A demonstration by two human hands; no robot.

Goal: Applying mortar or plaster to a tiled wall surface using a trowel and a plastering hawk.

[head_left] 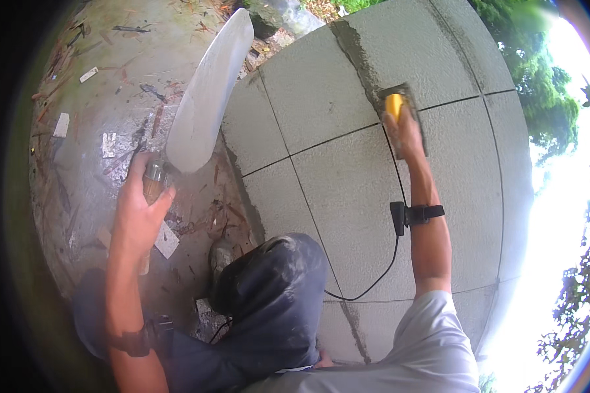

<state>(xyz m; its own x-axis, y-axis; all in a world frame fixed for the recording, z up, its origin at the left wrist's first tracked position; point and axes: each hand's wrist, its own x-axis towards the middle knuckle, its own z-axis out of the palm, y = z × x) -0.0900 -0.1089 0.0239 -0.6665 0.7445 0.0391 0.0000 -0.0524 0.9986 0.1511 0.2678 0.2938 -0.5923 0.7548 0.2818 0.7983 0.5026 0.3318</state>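
Observation:
In my left hand (141, 206) is a trowel (206, 98), its wooden handle wrapped by my fingers. Its long pale metal blade points up and away over the littered ground. My right hand (406, 134) grips a float (394, 105) by its yellow handle. The float's dark flat plate lies against the large grey tiles (334, 164), beside a joint line. A strip of darker wet-looking material (357, 56) runs along the tiles to the float's upper left. The float's underside is hidden.
Dirty concrete ground (78, 177) with wood scraps and pale chips (88, 74) lies left. My bent knee (288, 268) is near the tiles' lower left. A black cable (373, 285) hangs from a strapped device (400, 216) on my right forearm. Greenery stands right.

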